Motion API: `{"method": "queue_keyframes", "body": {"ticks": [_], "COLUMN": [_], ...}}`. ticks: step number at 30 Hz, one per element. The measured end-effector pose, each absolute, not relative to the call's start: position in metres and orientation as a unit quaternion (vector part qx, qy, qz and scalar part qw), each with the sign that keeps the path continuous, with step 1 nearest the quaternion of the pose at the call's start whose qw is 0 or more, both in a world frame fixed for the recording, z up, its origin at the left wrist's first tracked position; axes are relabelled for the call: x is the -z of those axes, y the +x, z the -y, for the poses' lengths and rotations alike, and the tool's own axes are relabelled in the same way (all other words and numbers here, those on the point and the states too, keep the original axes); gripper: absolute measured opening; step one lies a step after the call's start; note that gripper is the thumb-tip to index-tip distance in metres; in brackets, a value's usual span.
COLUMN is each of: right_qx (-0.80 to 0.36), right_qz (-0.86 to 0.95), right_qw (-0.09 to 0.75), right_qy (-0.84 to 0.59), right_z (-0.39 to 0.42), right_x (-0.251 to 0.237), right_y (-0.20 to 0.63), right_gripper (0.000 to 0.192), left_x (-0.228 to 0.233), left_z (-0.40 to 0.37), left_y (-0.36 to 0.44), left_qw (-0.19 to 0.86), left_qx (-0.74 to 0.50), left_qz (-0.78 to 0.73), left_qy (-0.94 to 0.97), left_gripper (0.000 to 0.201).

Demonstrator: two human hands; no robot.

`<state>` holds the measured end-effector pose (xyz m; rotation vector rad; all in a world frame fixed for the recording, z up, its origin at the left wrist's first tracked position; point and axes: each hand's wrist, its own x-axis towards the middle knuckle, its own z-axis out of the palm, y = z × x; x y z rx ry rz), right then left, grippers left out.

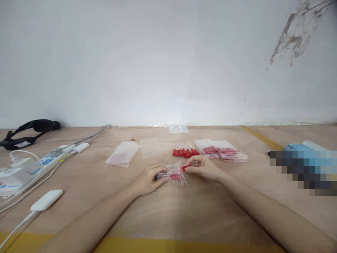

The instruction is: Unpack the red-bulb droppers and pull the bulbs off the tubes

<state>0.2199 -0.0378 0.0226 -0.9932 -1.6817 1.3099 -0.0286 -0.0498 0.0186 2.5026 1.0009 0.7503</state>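
My left hand (pixel 152 180) grips a small clear zip bag (pixel 180 180) lying near the middle of the table. Red-ended slim sticks show through its plastic. At the bag's mouth, my right hand (pixel 198 168) pinches the red end of one such stick (pixel 185 168), which lies partly in the bag. Just behind the hands is a row of loose red-ended sticks (pixel 185 151) with pale, thin shafts. To its right, filled bags (pixel 228 150) lie in overlapping stacks, red ends toward me. What exactly the sticks are I cannot tell.
Flat clear bags (pixel 122 154) are piled left of centre, beside a single translucent sheet (pixel 151 147). Another bag (pixel 178 129) lies by the wall. A power strip (pixel 47 163) with cables, a white plug-like device (pixel 46 200) and a black strap (pixel 31 131) occupy the left. A blue packet (pixel 302 149) is at right.
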Motion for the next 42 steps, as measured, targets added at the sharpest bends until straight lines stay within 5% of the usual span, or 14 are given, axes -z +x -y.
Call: {"method": "queue_keyframes", "body": {"ticks": [7,13,17,21,32,39,42], "right_qx": [-0.44,-0.235,-0.057,0.039,0.021,-0.076,-0.125], "right_qz": [0.586,0.611,0.747,0.819,0.838,0.785,0.802], "right_qw": [0.477,0.607,0.529,0.343,0.265,0.392,0.377], "right_qy": [-0.485,-0.45,-0.4,-0.458,-0.476,-0.474,-0.446], "right_z": [0.015,-0.01,-0.031,-0.038,-0.035,-0.01,0.017], "right_x": [-0.073,-0.068,-0.038,-0.02,-0.023,-0.037,-0.033], "right_y": [0.279,0.231,0.176,0.149,0.151,0.194,0.213], "right_gripper": [0.028,0.024,0.006,0.008,0.019,0.017,0.009], "left_x": [-0.02,-0.019,-0.02,-0.019,-0.018,-0.02,-0.02], "left_z": [0.05,0.049,0.049,0.049,0.048,0.048,0.048], "left_y": [-0.033,-0.032,-0.033,-0.034,-0.035,-0.035,-0.034], "left_qw": [0.169,0.158,0.154,0.145,0.143,0.154,0.161], "left_qx": [-0.264,-0.265,-0.265,-0.265,-0.256,-0.253,-0.246], "left_qz": [-0.355,-0.341,-0.34,-0.335,-0.326,-0.333,-0.34], "left_qy": [0.881,0.888,0.889,0.892,0.899,0.895,0.893], "left_gripper": [0.026,0.025,0.024,0.024,0.025,0.027,0.028]}}
